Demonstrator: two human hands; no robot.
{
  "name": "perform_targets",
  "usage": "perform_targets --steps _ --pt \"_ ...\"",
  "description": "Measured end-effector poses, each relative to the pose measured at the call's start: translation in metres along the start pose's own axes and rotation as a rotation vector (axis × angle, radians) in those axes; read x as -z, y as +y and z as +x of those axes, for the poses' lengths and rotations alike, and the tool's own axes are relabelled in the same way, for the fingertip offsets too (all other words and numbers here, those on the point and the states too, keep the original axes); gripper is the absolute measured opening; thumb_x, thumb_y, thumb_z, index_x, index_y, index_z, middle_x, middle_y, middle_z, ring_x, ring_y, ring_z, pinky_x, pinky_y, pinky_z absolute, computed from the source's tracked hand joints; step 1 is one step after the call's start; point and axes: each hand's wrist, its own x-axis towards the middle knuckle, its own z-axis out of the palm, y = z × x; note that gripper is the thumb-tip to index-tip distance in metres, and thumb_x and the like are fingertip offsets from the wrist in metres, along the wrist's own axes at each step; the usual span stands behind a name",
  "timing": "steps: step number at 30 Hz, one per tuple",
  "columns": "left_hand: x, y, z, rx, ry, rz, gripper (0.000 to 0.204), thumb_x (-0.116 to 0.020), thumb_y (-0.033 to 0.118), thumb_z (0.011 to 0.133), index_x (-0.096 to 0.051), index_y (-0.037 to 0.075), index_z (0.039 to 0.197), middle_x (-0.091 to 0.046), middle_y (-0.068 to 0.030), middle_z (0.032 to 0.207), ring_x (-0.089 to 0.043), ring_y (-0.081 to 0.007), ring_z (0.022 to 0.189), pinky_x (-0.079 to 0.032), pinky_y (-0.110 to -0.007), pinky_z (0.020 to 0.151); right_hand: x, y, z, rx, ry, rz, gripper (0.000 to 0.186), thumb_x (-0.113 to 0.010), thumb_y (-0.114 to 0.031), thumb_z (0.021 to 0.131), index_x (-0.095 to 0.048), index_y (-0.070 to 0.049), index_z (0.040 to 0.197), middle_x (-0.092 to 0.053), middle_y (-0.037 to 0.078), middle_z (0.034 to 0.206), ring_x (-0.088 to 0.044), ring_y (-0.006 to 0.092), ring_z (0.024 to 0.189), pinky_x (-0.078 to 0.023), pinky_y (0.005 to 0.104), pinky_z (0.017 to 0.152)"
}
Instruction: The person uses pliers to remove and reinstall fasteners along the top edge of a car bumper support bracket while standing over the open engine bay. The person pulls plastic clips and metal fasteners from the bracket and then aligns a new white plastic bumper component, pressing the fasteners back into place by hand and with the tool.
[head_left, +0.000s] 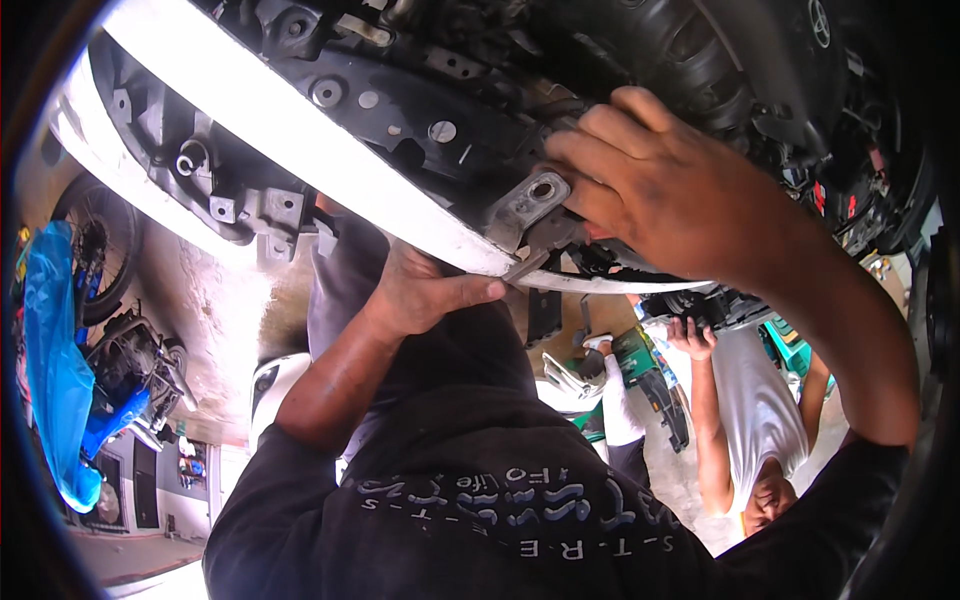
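Observation:
A white curved car body panel (330, 150) runs from the upper left down toward the middle, its upper part washed out by glare. My left hand (420, 293) grips its lower edge, the thumb lying along the edge and the other fingers partly hidden behind the panel. Beside the panel's narrow end, a grey metal bracket (528, 208) with a round hole sticks up. Just right of that bracket is my right hand (650, 180), its fingers curled inward over the dark car parts. Whatever those fingers pinch is hidden.
Black car bodywork (400, 120) with holes and bolts fills the top. A person in a white shirt (745, 400) stands at the lower right with a hand raised near the car. At the left are a motorcycle (135, 355) and a blue plastic cover (52, 360).

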Motion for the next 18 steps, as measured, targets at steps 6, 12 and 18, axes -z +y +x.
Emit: perform_targets --steps 6,12,18 --pt "0.001 -0.002 0.002 -0.068 -0.042 0.042 0.031 -0.089 -0.002 0.082 -0.079 0.001 0.112 -0.08 -0.0073 0.106 -0.072 -0.0135 0.097 -0.058 -0.03 0.09 0.008 -0.015 -0.007 -0.02 -0.035 -0.216 0.046 -0.076 -0.031 0.088 -0.073 -0.006 0.126 -0.062 0.013 0.138 -0.053 0.0325 0.138 -0.033 0.059 0.126" --pt "0.001 0.0 0.004 -0.119 -0.052 0.09 0.029 -0.088 -0.002 0.084 -0.079 0.001 0.111 -0.08 -0.0063 0.106 -0.073 -0.0129 0.098 -0.058 -0.03 0.089 0.012 -0.022 -0.006 -0.057 -0.148 -0.328 0.055 -0.068 -0.036 0.095 -0.066 -0.006 0.141 -0.061 0.013 0.141 -0.052 0.0343 0.14 -0.031 0.0617 0.126" --pt "0.004 -0.002 0.007 -0.205 -0.091 0.143 0.037 -0.088 0.0 0.083 -0.076 -0.004 0.118 -0.08 -0.0143 0.111 -0.076 -0.0202 0.101 -0.062 -0.035 0.089 0.005 -0.024 -0.009 -0.071 -0.031 -0.382 0.052 -0.069 -0.036 0.095 -0.067 -0.006 0.138 -0.06 0.013 0.14 -0.054 0.0347 0.136 -0.033 0.0607 0.125"
